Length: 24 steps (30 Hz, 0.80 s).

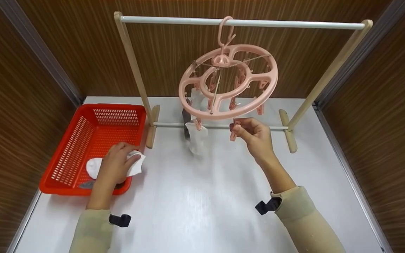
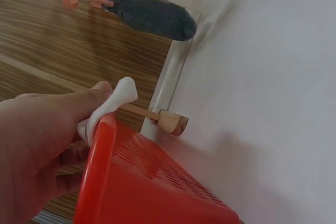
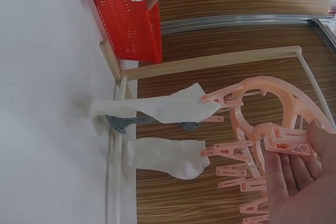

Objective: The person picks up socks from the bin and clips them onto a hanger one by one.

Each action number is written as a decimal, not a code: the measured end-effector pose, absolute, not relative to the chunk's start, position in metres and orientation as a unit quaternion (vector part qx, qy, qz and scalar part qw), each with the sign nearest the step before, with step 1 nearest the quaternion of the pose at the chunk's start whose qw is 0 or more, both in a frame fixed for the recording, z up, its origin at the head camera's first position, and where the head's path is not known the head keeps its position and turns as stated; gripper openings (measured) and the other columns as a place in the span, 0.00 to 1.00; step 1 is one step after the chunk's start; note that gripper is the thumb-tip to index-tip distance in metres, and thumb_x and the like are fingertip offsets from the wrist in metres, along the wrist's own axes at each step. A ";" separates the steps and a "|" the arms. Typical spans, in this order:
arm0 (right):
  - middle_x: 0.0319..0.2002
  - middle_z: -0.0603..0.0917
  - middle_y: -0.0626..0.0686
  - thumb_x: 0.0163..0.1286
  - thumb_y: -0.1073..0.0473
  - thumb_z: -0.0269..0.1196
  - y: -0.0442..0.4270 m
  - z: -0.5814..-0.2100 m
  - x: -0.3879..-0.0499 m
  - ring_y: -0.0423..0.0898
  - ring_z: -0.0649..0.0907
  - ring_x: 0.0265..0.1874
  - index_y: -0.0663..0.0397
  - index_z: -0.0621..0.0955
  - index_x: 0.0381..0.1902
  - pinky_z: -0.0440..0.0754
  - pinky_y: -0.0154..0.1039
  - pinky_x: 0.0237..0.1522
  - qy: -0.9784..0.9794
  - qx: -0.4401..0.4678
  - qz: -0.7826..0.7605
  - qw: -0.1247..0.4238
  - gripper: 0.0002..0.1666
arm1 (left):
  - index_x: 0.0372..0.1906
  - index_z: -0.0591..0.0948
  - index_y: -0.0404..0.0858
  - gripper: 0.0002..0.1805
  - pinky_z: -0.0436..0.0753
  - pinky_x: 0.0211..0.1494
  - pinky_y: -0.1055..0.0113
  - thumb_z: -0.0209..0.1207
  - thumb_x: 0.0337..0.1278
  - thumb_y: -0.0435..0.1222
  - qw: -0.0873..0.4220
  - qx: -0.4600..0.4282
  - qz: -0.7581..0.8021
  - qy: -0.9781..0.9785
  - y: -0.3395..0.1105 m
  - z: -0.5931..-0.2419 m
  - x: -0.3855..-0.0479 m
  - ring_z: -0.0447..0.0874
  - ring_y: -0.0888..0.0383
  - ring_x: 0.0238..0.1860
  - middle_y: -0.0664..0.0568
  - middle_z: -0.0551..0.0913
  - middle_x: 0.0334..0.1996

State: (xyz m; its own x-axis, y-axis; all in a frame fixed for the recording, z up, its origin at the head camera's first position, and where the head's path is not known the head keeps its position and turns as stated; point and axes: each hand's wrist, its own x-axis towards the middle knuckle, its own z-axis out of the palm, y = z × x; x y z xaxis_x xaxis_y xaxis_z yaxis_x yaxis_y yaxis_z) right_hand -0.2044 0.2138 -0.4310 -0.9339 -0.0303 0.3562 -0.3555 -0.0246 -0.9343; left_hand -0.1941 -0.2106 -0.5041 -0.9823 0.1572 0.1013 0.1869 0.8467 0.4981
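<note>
Over the basket's right rim, the left hand [image 1: 115, 163] pinches a white sock [image 1: 136, 163]; in the left wrist view the sock [image 2: 116, 99] hangs over the red rim. The right hand [image 1: 258, 138] holds a pink clip [image 1: 233, 133] under the front edge of the round pink hanger [image 1: 223, 115]; the right wrist view shows this clip [image 3: 287, 141] between thumb and fingers. Two white socks [image 3: 173, 107] [image 3: 169, 157] and a dark grey sock [image 2: 152, 16] hang from other clips.
The red basket [image 1: 59, 191] stands at the left with another white sock [image 1: 93, 167] and a grey item [image 1: 87, 184] inside. A rack with a white rod [image 1: 294, 24] and wooden legs [image 1: 329, 75] carries the hanger. Wood-patterned walls surround the white table [image 1: 195, 211].
</note>
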 end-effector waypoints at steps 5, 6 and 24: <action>0.37 0.87 0.66 0.69 0.68 0.64 0.215 -0.432 -0.204 0.47 0.87 0.27 0.75 0.81 0.43 0.87 0.39 0.42 -0.687 0.143 0.703 0.117 0.11 | 0.46 0.80 0.42 0.09 0.78 0.57 0.44 0.58 0.71 0.43 0.085 -0.085 -0.296 -0.948 -0.208 -0.501 -0.195 0.75 0.46 0.49 0.46 0.81 0.45; 0.37 0.87 0.67 0.69 0.68 0.64 0.215 -0.432 -0.204 0.47 0.87 0.28 0.75 0.81 0.43 0.87 0.39 0.41 -0.686 0.144 0.703 0.118 0.11 | 0.48 0.79 0.43 0.09 0.79 0.57 0.44 0.57 0.71 0.43 0.097 -0.086 -0.307 -0.943 -0.207 -0.500 -0.195 0.76 0.47 0.49 0.46 0.82 0.44; 0.39 0.86 0.67 0.69 0.65 0.65 0.214 -0.430 -0.204 0.46 0.87 0.31 0.71 0.82 0.43 0.87 0.42 0.46 -0.693 0.136 0.699 0.113 0.11 | 0.64 0.77 0.46 0.24 0.82 0.57 0.56 0.64 0.63 0.33 0.287 -0.166 -0.385 -0.862 -0.177 -0.471 -0.195 0.85 0.54 0.47 0.50 0.86 0.46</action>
